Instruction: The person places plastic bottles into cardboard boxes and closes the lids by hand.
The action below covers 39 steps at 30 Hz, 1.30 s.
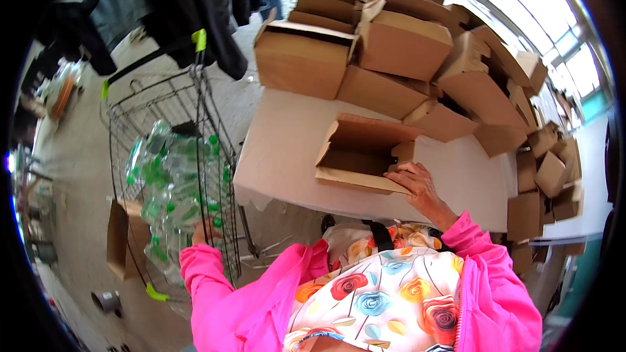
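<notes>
An open cardboard box (365,173) lies on the white-topped table (280,150) in front of me, its inside bare. My right hand (416,184) grips the near right edge of this box, fingers curled over the rim. On the left stands a black wire shopping cart (220,150) with green corner pieces, loaded with clear plastic bottles (186,205) that have green caps. My left hand (206,232) is down at the cart among the bottles. Wire and bottles partly cover its fingers, so I cannot see whether it grasps one.
Several open cardboard boxes (404,42) are piled along the table's far side, with more boxes (554,176) stacked to the right. A carton (120,238) stands on the floor beyond the cart. Dark garments (189,6) hang at the upper left.
</notes>
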Each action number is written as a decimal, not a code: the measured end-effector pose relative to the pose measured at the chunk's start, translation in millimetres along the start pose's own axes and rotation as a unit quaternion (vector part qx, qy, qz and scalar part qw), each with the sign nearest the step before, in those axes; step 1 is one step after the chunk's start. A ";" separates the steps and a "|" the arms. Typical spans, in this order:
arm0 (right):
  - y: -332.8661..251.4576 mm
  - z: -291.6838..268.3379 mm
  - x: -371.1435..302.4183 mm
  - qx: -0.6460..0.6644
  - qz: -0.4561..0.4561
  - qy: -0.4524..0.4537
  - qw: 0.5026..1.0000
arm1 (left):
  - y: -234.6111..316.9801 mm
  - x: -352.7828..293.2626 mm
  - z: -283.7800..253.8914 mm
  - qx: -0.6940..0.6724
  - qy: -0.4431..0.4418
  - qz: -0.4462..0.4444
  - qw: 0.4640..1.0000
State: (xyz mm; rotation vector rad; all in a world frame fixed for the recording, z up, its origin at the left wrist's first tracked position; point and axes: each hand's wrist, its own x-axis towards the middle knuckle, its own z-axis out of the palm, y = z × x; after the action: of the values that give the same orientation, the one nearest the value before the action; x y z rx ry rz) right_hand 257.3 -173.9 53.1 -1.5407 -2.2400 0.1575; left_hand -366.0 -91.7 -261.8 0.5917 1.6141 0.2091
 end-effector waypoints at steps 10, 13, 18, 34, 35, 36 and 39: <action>15.5 10.4 -10.4 0.035 -0.024 0.004 0.999 | 8.2 -69.0 16.0 0.261 0.364 0.126 0.885; 17.0 10.0 -13.7 0.030 -0.022 -0.016 0.999 | -25.1 -103.0 -21.1 0.057 0.489 0.146 0.858; 20.9 15.3 -19.8 0.006 -0.026 -0.047 0.999 | 28.0 -230.0 12.6 -0.260 0.604 0.266 0.704; 33.6 20.7 -31.1 -0.034 -0.058 -0.031 0.997 | 213.2 -359.4 309.1 -0.247 0.171 0.560 0.772; 36.9 21.6 -33.9 -0.033 -0.058 -0.031 0.997 | 221.8 -355.5 333.1 -0.208 0.146 0.562 0.787; 39.2 22.0 -36.1 -0.041 -0.059 -0.018 0.997 | 228.0 -351.8 352.7 -0.169 0.125 0.563 0.799; 45.7 12.0 -43.0 -0.057 -0.052 -0.007 0.997 | 237.3 -320.1 394.1 -0.097 0.095 0.578 0.805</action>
State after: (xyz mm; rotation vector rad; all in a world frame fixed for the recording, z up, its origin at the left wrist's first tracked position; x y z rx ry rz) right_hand 305.2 -194.1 15.9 -1.4789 -2.3705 0.0110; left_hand 82.8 -128.3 71.9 1.3688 1.1838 1.3553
